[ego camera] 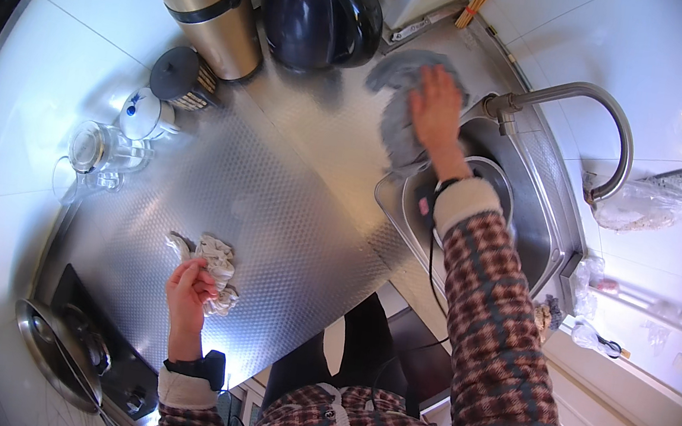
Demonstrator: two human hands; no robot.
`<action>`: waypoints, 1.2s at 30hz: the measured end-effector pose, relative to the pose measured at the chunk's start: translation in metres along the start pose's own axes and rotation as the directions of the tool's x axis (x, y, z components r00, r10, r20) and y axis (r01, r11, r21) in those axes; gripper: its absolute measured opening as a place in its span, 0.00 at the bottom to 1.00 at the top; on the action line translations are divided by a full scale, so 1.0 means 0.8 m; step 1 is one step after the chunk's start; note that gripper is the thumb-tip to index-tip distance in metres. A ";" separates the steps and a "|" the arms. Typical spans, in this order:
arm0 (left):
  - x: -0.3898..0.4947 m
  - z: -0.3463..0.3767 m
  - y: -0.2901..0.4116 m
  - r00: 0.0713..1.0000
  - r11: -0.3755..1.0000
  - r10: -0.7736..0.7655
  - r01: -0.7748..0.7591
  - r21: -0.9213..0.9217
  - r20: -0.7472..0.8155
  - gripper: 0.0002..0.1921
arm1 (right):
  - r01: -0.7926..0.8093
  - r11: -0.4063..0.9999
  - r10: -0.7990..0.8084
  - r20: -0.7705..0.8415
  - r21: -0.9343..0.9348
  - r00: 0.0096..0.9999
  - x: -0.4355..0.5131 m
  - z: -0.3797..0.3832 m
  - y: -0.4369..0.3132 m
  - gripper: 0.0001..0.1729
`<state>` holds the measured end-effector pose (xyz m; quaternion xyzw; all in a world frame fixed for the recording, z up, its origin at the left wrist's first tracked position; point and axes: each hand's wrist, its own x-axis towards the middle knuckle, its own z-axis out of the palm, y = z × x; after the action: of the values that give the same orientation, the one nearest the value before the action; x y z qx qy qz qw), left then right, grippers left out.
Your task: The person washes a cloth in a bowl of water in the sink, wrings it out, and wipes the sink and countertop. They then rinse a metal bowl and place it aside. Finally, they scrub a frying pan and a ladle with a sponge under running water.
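My right hand (pixel 437 112) lies with its palm pressed on a grey cloth (pixel 399 131), which is spread on the steel counter beside the sink (pixel 530 239). The fingers look flat and slightly apart on the cloth. My left hand (pixel 191 285) is over the left part of the steel countertop (pixel 286 231), its fingers loosely curled. Crumpled white tissues or cloths (pixel 217 259) lie right beside its fingertips; whether the fingers grip them, I cannot tell.
A dark electric kettle (pixel 317 10), a gold vacuum flask (pixel 213 5), a dark lidded cup (pixel 182 78), a white cup (pixel 144 115) and glass mugs (pixel 102 150) line the wall. A curved faucet (pixel 583 93) overhangs the sink. A steel pan (pixel 57 349) sits on the stove at lower left.
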<state>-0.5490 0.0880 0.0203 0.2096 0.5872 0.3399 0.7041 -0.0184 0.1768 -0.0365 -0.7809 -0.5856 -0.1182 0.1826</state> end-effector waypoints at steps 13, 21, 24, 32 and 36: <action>0.010 -0.010 -0.005 1.000 0.999 0.018 -0.017 0.043 -0.015 0.11 | 0.032 0.948 -0.129 0.292 0.316 0.948 -0.174 -0.080 -0.256 0.36; 0.011 -0.012 -0.001 0.998 0.991 0.019 -0.011 0.135 -0.061 0.12 | -0.168 0.975 0.090 0.429 0.146 0.899 -0.389 -0.222 -0.125 0.38; 0.009 -0.008 0.005 0.998 0.982 0.029 -0.020 0.190 -0.048 0.12 | -0.212 0.977 0.164 0.507 0.037 0.846 -0.483 -0.265 -0.074 0.36; -0.030 0.055 0.018 0.981 0.870 0.187 -0.191 0.455 0.054 0.11 | -0.428 0.904 0.410 0.335 -0.022 0.848 -0.650 -0.371 0.009 0.38; -0.051 0.147 -0.014 0.964 0.886 0.090 -0.192 0.422 0.249 0.11 | -0.533 0.846 0.508 0.358 -0.033 0.784 -0.608 -0.336 -0.017 0.38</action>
<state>-0.4356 0.0633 0.0664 0.4430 0.5495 0.2225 0.6725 -0.1627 -0.3573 0.0151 -0.9132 -0.3743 0.0992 0.1272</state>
